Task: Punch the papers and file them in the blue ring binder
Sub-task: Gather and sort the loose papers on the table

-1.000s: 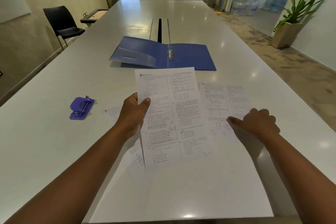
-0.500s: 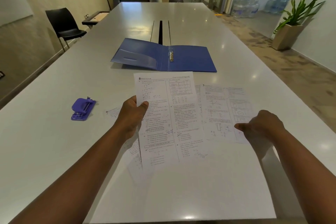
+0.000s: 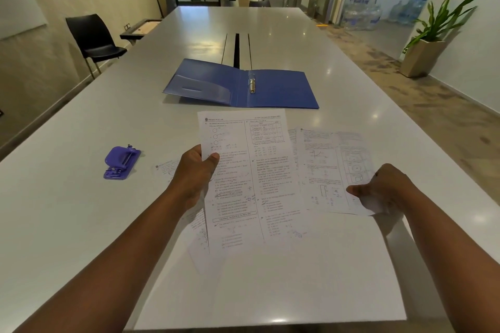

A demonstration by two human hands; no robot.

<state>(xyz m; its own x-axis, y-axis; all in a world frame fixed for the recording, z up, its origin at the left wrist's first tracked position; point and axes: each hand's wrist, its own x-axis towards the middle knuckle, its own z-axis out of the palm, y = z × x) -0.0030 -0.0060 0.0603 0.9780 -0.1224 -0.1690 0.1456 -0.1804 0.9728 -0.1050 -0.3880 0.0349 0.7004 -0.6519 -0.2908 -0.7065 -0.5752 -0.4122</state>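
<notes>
Roughly four sheets (image 3: 335, 170): left hand (image 3: 193, 173) pinches one, right hand (image 3: 384, 188) another (one binder (image 3: 270, 89)).

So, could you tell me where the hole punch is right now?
The purple hole punch sits on the white table, left of the left hand.

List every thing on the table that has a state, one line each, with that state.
blue ring binder: open, lying on the table, no sheets filed.
hole punch: on the table, untouched.
printed sheet: lifted, pinched by the left hand.
second sheet: gripped at its near edge by the right hand.
loose sheets: flat on the table beneath.
</notes>
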